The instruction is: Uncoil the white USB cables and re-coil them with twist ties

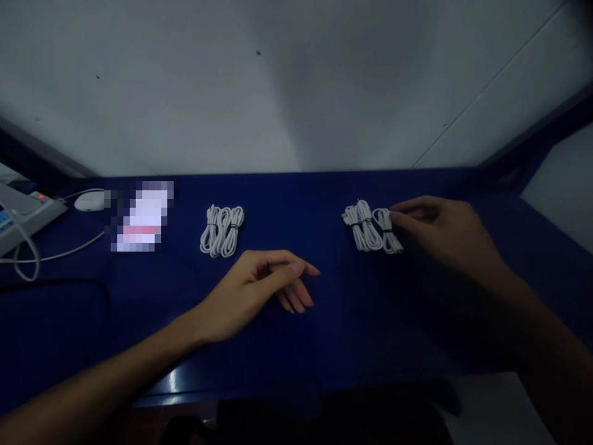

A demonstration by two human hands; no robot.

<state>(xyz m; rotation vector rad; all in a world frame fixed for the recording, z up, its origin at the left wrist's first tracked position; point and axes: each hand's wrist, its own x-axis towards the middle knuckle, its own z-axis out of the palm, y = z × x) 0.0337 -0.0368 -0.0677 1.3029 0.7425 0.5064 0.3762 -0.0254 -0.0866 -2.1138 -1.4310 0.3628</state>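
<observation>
My left hand (266, 281) hovers over the middle of the blue table, palm sideways, with its fingers loosely stretched and nothing in them. Behind it lies a group of coiled white cables (222, 232), side by side and bound with black ties. Farther right is a second group of coiled white cables (364, 227), with a USB plug showing at its left side. My right hand (440, 228) pinches the top right edge of the rightmost white cable (387, 232) of that group between thumb and index finger. The fingertips partly cover that edge.
A phone-like bright screen (143, 219), blurred out, lies at the left beside a white rounded device (90, 201). A power strip (32, 213) with a red light and loose white cords sits at the far left. A pale wall (208, 93) rises behind the blue table (296, 210).
</observation>
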